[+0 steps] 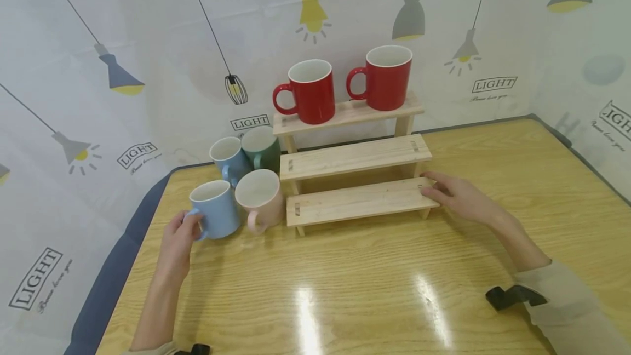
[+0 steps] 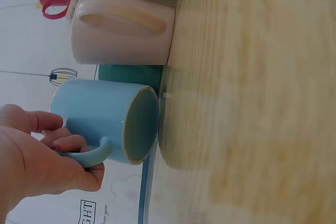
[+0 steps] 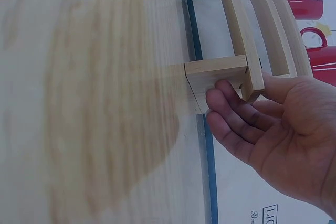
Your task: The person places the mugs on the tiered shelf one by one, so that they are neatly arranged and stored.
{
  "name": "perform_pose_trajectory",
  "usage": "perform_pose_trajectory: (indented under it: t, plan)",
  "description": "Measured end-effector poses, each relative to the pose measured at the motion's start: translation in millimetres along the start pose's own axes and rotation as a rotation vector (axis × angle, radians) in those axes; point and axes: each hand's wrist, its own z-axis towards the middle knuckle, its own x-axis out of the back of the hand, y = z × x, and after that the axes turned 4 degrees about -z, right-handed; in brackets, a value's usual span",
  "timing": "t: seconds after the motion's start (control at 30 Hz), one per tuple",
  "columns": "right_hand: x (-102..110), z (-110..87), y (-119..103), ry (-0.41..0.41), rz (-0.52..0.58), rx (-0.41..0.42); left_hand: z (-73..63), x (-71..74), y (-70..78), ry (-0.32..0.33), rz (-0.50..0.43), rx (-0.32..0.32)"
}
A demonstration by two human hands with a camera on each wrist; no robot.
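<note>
My left hand (image 1: 179, 237) grips the handle of a light blue mug (image 1: 217, 212). In the left wrist view that mug's unglazed base (image 2: 140, 124) shows, slightly off the table. Just right of it stands a pale pink mug (image 1: 261, 199), with a second light blue mug (image 1: 230, 159) and a green mug (image 1: 263, 149) behind. At the right end of a three-step wooden shelf (image 1: 355, 201), my right hand (image 1: 458, 196) holds the lowest board, thumb on top and fingers curled beneath. Two red mugs (image 1: 313, 95) sit on the top step, handles to the left.
The shelf's middle board (image 1: 355, 156) bears no mug. Under everything lies a wood-grain table (image 1: 365, 278), its dark edge running along the left and back. A white curtain (image 1: 172, 26) printed with lamps hangs close behind the shelf.
</note>
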Motion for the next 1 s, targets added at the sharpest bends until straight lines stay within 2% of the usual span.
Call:
perform_pose_trajectory:
  t: [0.23, 0.37, 0.5, 0.63, 0.77, 1.0]
  plan:
    - [-1.1, 1.0, 0.7, -0.009, 0.005, 0.002, -1.7, -0.1, 0.3, 0.125, -0.07, -0.04]
    - [-1.1, 0.9, 1.6, -0.008, 0.007, -0.002, -3.4, -1.3, 5.8, 0.194, -0.137, -0.116]
    - [-1.3, 0.8, 1.5, -0.009, 0.004, -0.003, -6.8, -1.7, 14.3, 0.234, -0.189, -0.207]
    - [-0.2, -0.6, 0.1, -0.01, 0.006, -0.001, -10.1, -3.3, 23.9, 0.248, -0.223, -0.265]
    - [0.4, -1.4, -1.0, -0.005, 0.0, -0.002, -13.4, -5.6, 33.6, 0.25, -0.247, -0.294]
    - [0.1, -0.5, -1.1, 0.003, -0.004, 0.011, -21.5, -13.5, 53.1, 0.213, -0.336, -0.364]
